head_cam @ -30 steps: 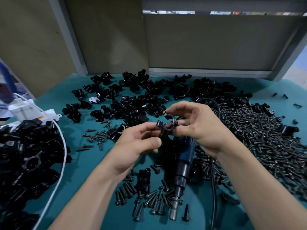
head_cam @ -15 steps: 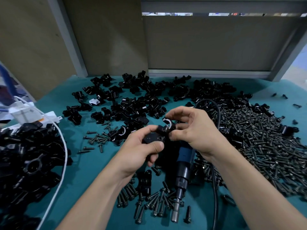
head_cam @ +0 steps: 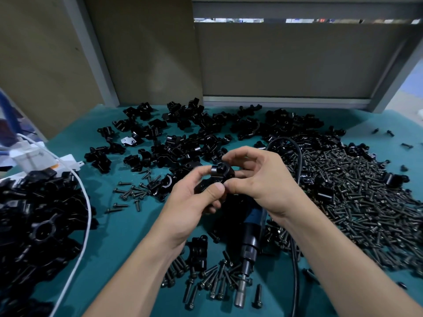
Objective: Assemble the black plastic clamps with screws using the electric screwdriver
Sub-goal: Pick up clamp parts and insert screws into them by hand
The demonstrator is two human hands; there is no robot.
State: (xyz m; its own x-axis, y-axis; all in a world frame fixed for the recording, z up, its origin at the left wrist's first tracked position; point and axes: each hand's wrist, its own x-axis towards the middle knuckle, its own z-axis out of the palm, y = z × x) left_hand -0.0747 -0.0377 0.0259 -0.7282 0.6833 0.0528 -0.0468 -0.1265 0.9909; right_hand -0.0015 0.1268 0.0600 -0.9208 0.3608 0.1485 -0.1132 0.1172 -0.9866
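Both hands meet above the middle of the teal table and hold one black plastic clamp (head_cam: 220,175) between them. My left hand (head_cam: 194,202) pinches its lower half with thumb and fingers. My right hand (head_cam: 261,179) grips its upper half from the right, fingers curled over it. Below the hands the blue and black electric screwdriver (head_cam: 249,243) lies on the table, metal tip pointing toward me, its black cable looping off behind my right hand. Loose black screws (head_cam: 212,280) lie round its tip.
A big heap of screws (head_cam: 357,202) covers the right side. Loose clamp parts (head_cam: 183,143) are strewn across the back. One clamp (head_cam: 198,250) lies near my left wrist. Larger black parts (head_cam: 39,225) and a white cable (head_cam: 84,216) fill the left edge.
The two clamp halves have been brought together; the open ring held by my right hand now sits closed against the piece in my left. Both hands lowered slightly.
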